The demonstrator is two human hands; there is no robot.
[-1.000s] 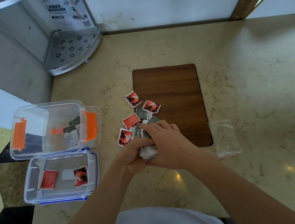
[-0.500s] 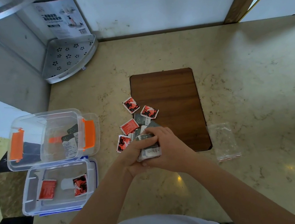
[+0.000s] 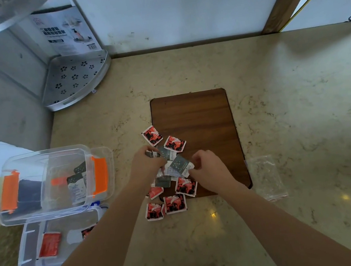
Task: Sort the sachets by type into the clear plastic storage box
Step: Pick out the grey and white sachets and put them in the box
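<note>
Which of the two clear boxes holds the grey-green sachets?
The upper box with orange latches; grey-green sachets lie inside. The lower box, nearer the person, holds red sachets instead.

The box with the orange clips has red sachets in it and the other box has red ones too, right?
Not quite. In the head view the box with the orange clips holds grey-and-white sachets, not red ones. The other box does hold a red sachet.

bare counter [image 3: 302, 115] right | boxes [image 3: 42, 185] crowd left; shelf [image 3: 76, 79] blocks corner
</note>
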